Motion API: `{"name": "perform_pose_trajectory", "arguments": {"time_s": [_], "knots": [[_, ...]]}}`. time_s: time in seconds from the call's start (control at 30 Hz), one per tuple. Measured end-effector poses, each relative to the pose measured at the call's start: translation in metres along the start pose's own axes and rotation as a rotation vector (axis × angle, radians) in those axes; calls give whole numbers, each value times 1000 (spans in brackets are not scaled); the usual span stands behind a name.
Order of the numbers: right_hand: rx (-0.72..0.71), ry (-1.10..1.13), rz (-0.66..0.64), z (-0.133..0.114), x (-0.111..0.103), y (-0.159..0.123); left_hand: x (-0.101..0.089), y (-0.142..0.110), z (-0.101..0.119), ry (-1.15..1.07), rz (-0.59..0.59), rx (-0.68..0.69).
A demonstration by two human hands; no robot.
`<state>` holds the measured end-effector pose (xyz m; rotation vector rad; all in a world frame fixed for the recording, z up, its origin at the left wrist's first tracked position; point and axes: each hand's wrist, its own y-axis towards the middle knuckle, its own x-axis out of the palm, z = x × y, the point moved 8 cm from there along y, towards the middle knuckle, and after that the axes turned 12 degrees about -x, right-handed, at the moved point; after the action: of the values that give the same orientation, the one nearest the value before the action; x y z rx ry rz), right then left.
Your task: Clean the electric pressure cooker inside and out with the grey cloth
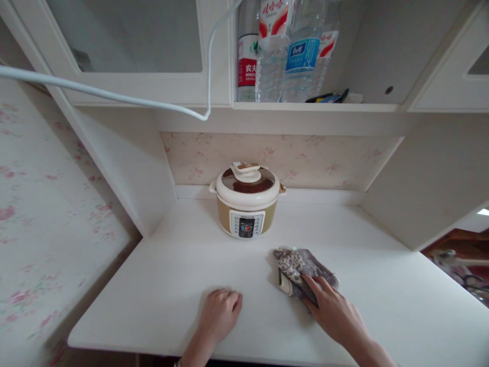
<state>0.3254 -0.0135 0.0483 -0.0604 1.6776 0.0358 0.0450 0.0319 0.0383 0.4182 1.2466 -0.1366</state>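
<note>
We count one left hand (220, 313) and one right hand (330, 308), two hands in all, plus one cloth (301, 267), one cooker (246, 200) and one desk (145, 295). We also make out four bottles (272, 71), one with a blue label (303, 55) and three with partly red ones, and one cable (114, 95).

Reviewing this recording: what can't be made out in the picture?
All in the head view:
- Left palm: hidden by the back of the left hand.
- Table under the cloth: covered by the cloth and the right hand.
- Inside of the cooker: covered by its lid.
- Small print on its panel: too small.
- Tops of the bottles: cut off by the upper edge.
</note>
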Motion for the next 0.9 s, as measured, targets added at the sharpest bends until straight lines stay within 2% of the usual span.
{"name": "perform_pose_trajectory", "arguments": {"time_s": [0.13, 0.23, 0.33, 0.4, 0.43, 0.57, 0.6, 0.67, 0.73, 0.8, 0.9], "knots": [[66, -37, -16, 12, 8, -9, 2, 0, -2, 20, 13, 6], [73, -26, -41, 14, 5, -8, 4, 0, -3, 17, 10, 7], [62, 37, -53, 0, -25, 8, 5, 0, -4, 7, 4, 16], [95, 84, 66, -17, -69, 27, 6, 1, -5, -3, -1, 22], [85, 112, 142, -30, -95, 40, 6, 1, -5, -9, -4, 22], [-122, 220, 354, -100, -190, 113, 8, 1, -7, -29, -20, 4], [-160, 233, 392, -114, -209, 136, 8, 1, -8, -31, -26, -7], [-151, 228, 419, -132, -238, 186, 8, 2, -11, -41, -42, -36], [-66, 188, 349, -139, -250, 236, 7, 3, -13, -56, -58, -68], [55, 193, 233, -138, -250, 276, 7, 4, -16, -70, -73, -100], [91, 171, 131, -143, -245, 312, 8, 6, -20, -86, -95, -143]]}}
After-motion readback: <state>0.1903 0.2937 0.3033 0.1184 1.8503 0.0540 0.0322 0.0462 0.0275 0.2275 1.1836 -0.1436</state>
